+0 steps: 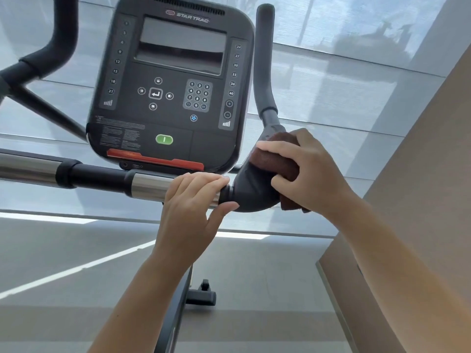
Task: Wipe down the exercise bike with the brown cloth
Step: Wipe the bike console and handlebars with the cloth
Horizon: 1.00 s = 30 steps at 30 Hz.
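Note:
The exercise bike fills the view, with its black console at the top centre and a horizontal handlebar crossing below it. My left hand wraps around the chrome section of that bar, just left of the black elbow joint. My right hand presses the brown cloth against the top and right side of the elbow joint, where the upright right grip rises. Part of the cloth hangs out below my palm.
A beige wall runs close along the right side. Behind the bike is a window with a translucent blind. The bike's base foot with a wheel rests on the grey floor below. The left handlebar curves upward at top left.

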Each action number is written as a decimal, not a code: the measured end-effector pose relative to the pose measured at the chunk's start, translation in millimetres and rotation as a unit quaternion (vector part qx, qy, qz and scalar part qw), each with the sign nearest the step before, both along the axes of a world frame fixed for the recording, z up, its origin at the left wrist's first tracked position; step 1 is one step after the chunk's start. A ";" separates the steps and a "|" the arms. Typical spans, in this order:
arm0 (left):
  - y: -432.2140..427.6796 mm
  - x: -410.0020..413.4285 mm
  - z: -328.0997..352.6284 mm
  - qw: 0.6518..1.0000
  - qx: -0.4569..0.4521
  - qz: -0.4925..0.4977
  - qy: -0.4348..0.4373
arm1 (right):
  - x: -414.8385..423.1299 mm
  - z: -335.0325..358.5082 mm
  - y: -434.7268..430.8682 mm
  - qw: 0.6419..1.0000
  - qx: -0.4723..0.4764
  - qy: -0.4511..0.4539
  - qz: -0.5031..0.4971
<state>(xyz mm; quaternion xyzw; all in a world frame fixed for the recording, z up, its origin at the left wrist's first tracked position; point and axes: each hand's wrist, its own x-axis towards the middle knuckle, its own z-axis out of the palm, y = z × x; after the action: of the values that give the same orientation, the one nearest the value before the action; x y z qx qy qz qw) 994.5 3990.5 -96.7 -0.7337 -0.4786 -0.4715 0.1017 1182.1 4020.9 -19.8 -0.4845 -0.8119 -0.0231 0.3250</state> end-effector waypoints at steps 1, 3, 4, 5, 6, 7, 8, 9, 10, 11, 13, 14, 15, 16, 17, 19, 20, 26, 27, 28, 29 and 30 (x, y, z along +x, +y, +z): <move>-0.4 0.2 -0.2 1.000 -0.001 0.001 0.000 | 2.9 -6.6 -8.4 1.000 0.008 0.001 0.015; -0.9 0.3 -0.1 1.000 -0.005 0.000 0.002 | 11.2 -15.3 -19.9 0.999 0.016 -0.008 0.048; -1.1 0.2 -0.1 1.000 -0.007 -0.001 0.005 | 16.2 -15.8 -20.9 0.998 0.014 -0.010 0.067; -1.3 0.0 0.0 1.000 -0.009 0.000 0.009 | 21.1 -13.1 -18.7 0.997 0.010 -0.005 0.081; -1.3 0.1 0.1 1.000 -0.010 0.001 0.012 | 25.3 -8.3 -12.6 0.996 0.009 0.015 0.086; -1.5 0.3 0.7 1.000 -0.011 0.003 0.014 | 28.0 -1.9 -3.2 0.996 0.018 0.046 0.079; -1.6 0.9 1.3 1.000 -0.012 0.005 0.013 | 29.3 5.4 9.5 0.994 0.035 0.084 0.063; -1.8 1.6 1.7 1.000 -0.013 0.007 0.011 | 27.9 12.0 23.3 0.991 0.049 0.120 0.042; -1.8 2.3 1.8 1.000 -0.012 0.009 0.006 | 24.6 17.3 36.5 0.988 0.050 0.145 0.022; -1.8 2.7 1.5 1.000 -0.008 0.010 0.001 | 20.1 19.5 47.6 0.988 0.033 0.154 0.007; -2.0 3.7 1.2 1.000 -0.003 0.011 -0.004 | 13.7 14.8 59.4 0.990 -0.011 0.139 -0.001; -2.0 4.1 1.3 1.000 -0.002 0.012 -0.004 | 13.5 11.0 59.2 0.990 -0.023 0.137 -0.001; -1.8 4.2 1.2 1.000 0.000 0.013 -0.004 | 14.8 7.3 55.5 0.989 -0.029 0.144 0.001; -1.7 4.4 1.0 1.000 0.002 0.014 -0.004 | 17.3 3.2 48.8 0.988 -0.030 0.153 0.006; -1.7 4.8 0.9 1.000 0.003 0.016 -0.005 | 20.1 -1.9 40.1 0.986 -0.026 0.163 0.013; -1.7 5.8 1.2 1.000 0.002 0.019 -0.008 | 23.2 -16.6 20.5 0.983 -0.008 0.181 0.025; -1.7 6.3 1.6 1.000 0.001 0.021 -0.009 | 23.0 -25.0 11.1 0.982 0.002 0.188 0.027; -1.8 6.4 2.1 1.000 -0.008 0.023 -0.002 | 36.6 -27.2 18.1 0.967 0.025 0.251 0.037; -1.9 6.6 1.9 1.000 -0.011 0.025 -0.004 | 37.5 -20.3 31.0 0.962 0.024 0.270 0.020; -1.9 6.8 1.6 1.000 -0.013 0.026 -0.006 | 37.0 -14.8 43.0 0.958 0.014 0.286 0.007; -1.9 7.2 1.4 1.000 -0.013 0.026 -0.008 | 35.7 -12.6 53.3 0.952 -0.006 0.307 0.011; -1.9 7.7 1.2 1.000 -0.012 0.026 -0.010 | 33.7 -13.4 58.9 0.941 -0.032 0.336 0.030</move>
<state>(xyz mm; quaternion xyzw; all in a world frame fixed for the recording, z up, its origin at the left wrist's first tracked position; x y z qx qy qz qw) 1002.2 3988.6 -95.5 -0.7172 -0.5040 -0.4705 0.1007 1215.9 4079.7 -33.1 -0.4495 -0.6700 0.1773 0.5636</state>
